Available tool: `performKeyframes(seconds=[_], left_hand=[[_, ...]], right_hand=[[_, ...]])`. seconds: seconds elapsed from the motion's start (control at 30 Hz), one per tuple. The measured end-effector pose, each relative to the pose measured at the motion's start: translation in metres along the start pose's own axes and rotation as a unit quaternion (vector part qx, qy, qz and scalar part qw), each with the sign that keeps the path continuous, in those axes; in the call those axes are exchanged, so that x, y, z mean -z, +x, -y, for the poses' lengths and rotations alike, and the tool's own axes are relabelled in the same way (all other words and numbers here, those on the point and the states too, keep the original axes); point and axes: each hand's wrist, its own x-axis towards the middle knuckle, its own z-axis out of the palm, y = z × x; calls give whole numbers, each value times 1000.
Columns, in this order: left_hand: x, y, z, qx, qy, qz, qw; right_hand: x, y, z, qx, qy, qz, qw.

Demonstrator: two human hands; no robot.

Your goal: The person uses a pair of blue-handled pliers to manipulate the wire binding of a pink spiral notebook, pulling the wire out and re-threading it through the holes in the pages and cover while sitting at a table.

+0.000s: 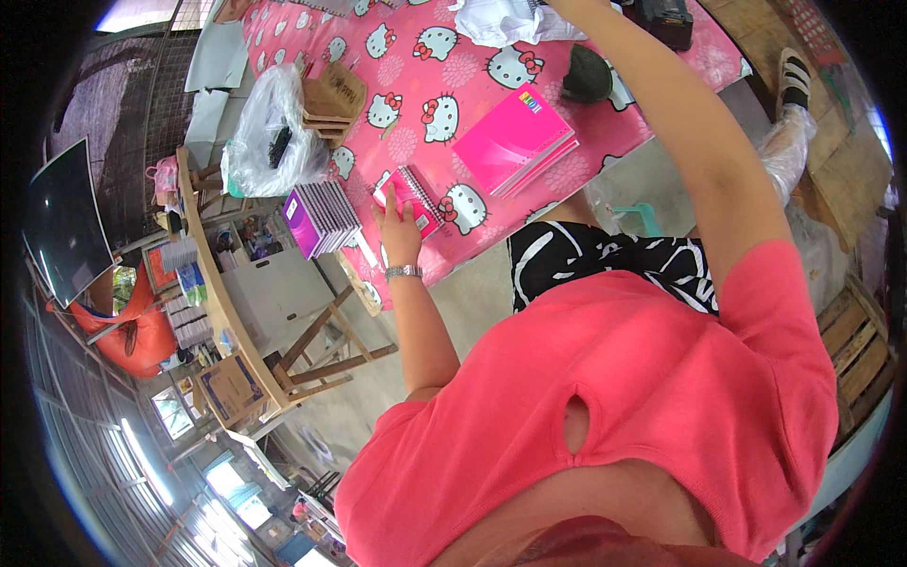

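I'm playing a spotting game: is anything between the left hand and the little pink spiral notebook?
No, nothing visible: the left hand lies on the little pink spiral notebook. The purple notebooks sit to its left, the larger pink notebooks to its right.

From my remote station I record the counter (406, 85) as pink, patterned with white cartoon cat heads, red bows and paler lacy rosettes. The spiral notebook (432, 223) is hot pink. I find the larger notebook stack (510, 140) magenta, with lighter sweeping curves and multicoloured lettering. The upright notebook row (300, 223) presents a purple cover and alternating dark and pale edges. I log the crumpled cloth (496, 21) as white, the shirt (605, 359) plain coral, and the shorts (619, 265) black with white brushlike strokes.
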Motion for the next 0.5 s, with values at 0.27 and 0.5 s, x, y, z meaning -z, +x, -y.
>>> performKeyframes(seconds=[0.27, 0.5], left_hand=[[0, -3, -18, -43, 16, -86, 995], [7, -49, -193, -414, -40, -118, 901]], right_hand=[[-5, 15, 7, -56, 90, -10, 994], [22, 16, -1, -119, 184, -157, 963]])
